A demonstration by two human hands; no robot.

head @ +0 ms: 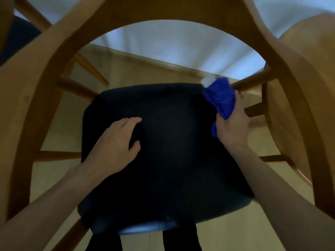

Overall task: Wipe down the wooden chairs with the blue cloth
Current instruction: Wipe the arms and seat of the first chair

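Fingers of right hand (233, 127) bunch blue cloth (220, 97) against chair (59, 57) spindle (253, 81) at 2 o'clock. Left hand (117, 136) flat, relaxed on dark seat (163, 160). Wiping spindles, I judge; next, slide cloth along rung.

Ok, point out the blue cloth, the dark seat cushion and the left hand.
blue cloth (220, 98), head view, bunched middle.
dark seat cushion (172, 151), head view, bare centre.
left hand (117, 138), head view, back of the hand.

Light wooden floor (54, 178), white curtain (181, 46)
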